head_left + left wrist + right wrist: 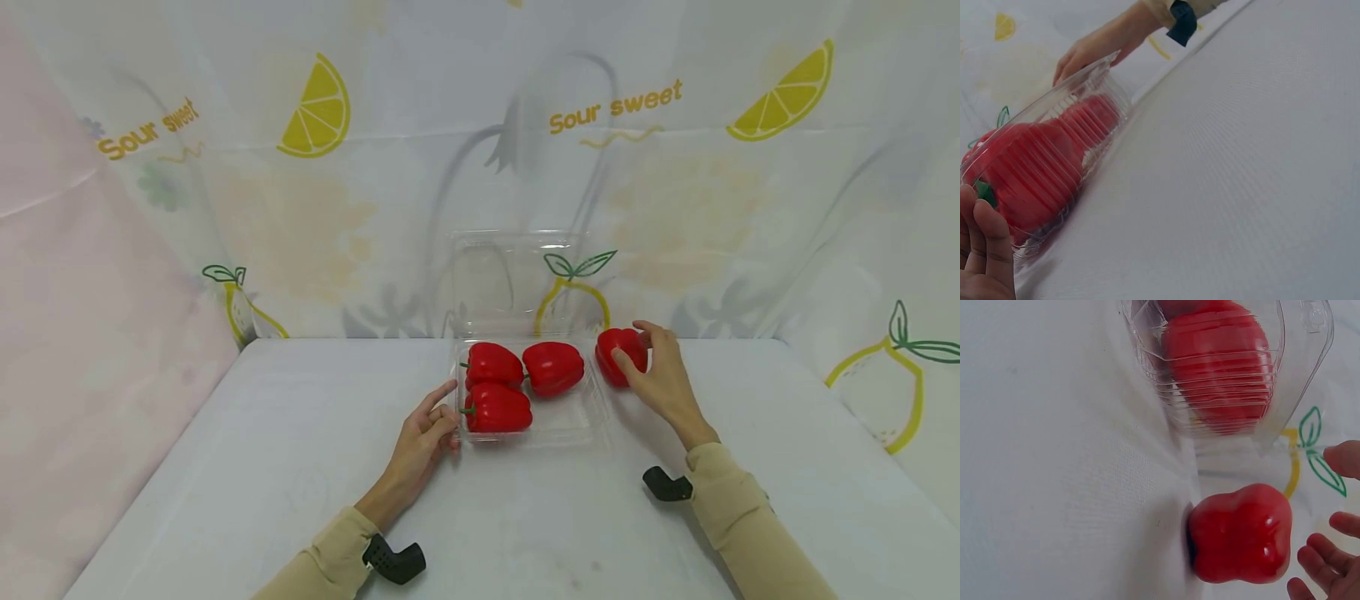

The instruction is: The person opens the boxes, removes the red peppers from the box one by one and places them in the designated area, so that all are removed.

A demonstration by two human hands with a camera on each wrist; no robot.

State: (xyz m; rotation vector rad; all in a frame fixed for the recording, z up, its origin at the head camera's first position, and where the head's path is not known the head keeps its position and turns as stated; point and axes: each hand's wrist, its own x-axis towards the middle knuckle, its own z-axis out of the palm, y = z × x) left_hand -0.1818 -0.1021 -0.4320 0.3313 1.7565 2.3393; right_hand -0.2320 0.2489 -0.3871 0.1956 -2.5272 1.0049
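One loose red pepper (1241, 534), seated on the white table (525, 517) just right of a clear container (566, 417); over it, the right hand (666, 379), thumb and fingers spread (the wrist view shows a gap below the thumb). The container, its lid (487, 279) raised behind, holds three more red peppers (498, 408); at its left wall, the left hand (420, 437), index finger extended, others loosely bent, contact uncertain. Backdrop: pale lemon-printed cloth (465, 108).

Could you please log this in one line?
left hand: at clear plastic box; contents: three red bell peppers; right hand: near loose red pepper
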